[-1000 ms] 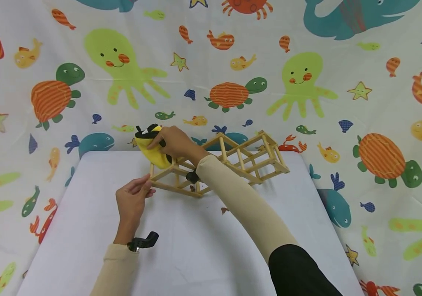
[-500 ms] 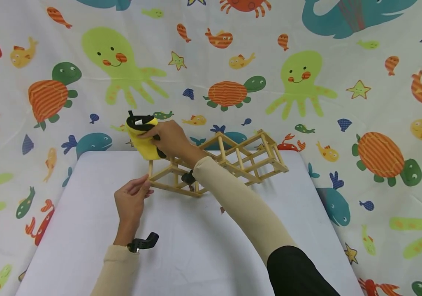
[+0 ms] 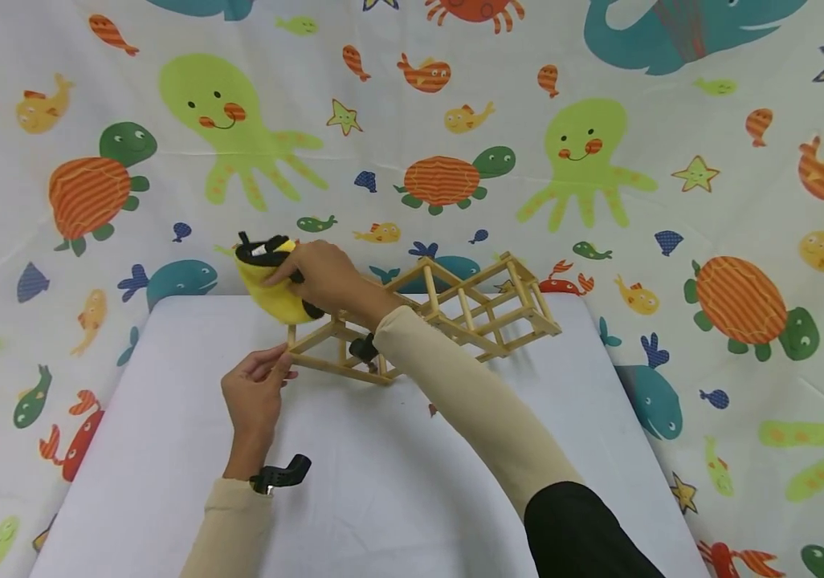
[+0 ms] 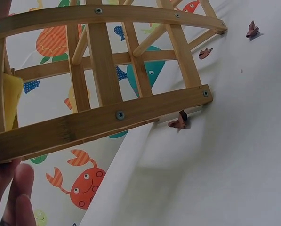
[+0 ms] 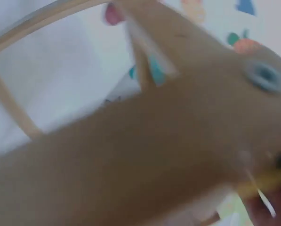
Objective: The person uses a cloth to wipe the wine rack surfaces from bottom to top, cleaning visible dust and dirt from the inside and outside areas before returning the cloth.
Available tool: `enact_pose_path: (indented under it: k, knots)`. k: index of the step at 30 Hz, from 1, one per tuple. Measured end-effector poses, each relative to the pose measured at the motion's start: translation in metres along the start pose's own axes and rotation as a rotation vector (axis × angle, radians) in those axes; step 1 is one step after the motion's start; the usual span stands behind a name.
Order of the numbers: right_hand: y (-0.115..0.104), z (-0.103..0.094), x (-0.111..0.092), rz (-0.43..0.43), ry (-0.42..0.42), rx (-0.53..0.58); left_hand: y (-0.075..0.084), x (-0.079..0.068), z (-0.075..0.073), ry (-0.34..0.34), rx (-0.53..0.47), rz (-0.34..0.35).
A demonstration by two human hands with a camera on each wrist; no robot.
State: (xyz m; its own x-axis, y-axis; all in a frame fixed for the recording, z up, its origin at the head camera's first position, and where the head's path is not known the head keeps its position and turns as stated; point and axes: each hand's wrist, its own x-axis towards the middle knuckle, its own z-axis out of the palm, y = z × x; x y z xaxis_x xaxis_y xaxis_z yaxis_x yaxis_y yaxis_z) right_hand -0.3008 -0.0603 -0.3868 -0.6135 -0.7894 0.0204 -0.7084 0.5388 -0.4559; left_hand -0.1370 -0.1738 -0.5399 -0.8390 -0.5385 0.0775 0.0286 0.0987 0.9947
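Observation:
A wooden slatted rack (image 3: 350,371) stands on the white-covered table, stretching from the middle toward the back right. My left hand (image 3: 253,397) pinches its near left corner; in the left wrist view the fingers (image 4: 23,188) sit below the rail (image 4: 84,125). My right hand (image 3: 325,274) grips a yellow cloth (image 3: 271,291) with black trim and a white tag, over the rack's left end. Through the slats, a bit of the yellow cloth (image 4: 12,101) shows in the left wrist view. Blurred wood (image 5: 131,136) fills most of the right wrist view, where the right hand's grip is hardly visible.
Small brown leaf-like bits (image 4: 179,121) lie on the table under and beside the rack, one (image 3: 433,409) beside the right forearm. A curtain (image 3: 455,120) printed with sea animals hangs behind the table (image 3: 383,498).
My right hand lifted the yellow cloth up and left from the rack's left end, then lowered it a little. The left hand and the rack stay in place.

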Motion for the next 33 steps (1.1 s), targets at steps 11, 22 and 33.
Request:
enact_pose_path:
  k: [11,22,33]
  knots:
    - [-0.004,0.015,-0.004,0.03,-0.236,0.006,0.0,-0.003,-0.001,-0.012,-0.009,-0.01]
    - [-0.003,0.009,0.0,0.07,0.05,-0.166,0.003,-0.002,-0.002,-0.012,0.016,-0.002]
    - [0.002,0.005,-0.001,0.009,0.098,-0.142,0.003,0.004,-0.005,-0.023,0.021,0.018]
